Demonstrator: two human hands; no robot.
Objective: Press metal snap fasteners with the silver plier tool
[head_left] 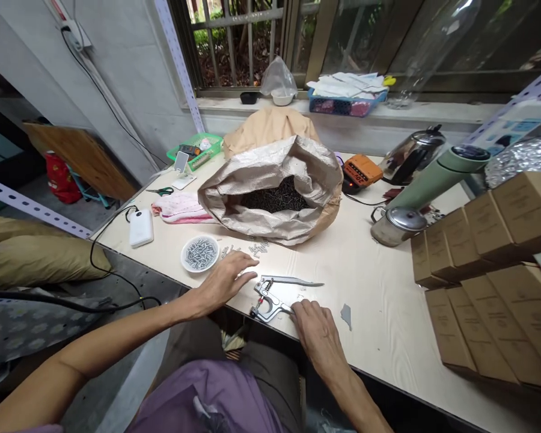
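My right hand (pixel 318 331) is closed around the end of the lower handle of a silver pair of hand-press pliers (pixel 270 300) with a spring and a C-shaped jaw. The pliers lie at the table's front edge, handles spread, the upper handle pointing right. To their left, my left hand (pixel 228 279) hovers or rests with fingers outstretched and apart, holding nothing visible. Just past its fingertips are small loose metal pins (pixel 258 247). A white bowl (pixel 184 263) full of similar silver pieces stands beside my left wrist.
Behind the hands stands a large open paper sack (pixel 270 225) of dark small parts. Cardboard boxes (pixel 446 331) are stacked at right, near a green flask (pixel 446 174) and lidded metal cup (pixel 394 231). A white power bank (pixel 141 228), cloth (pixel 184 208) and scissors (pixel 163 191) lie at left.
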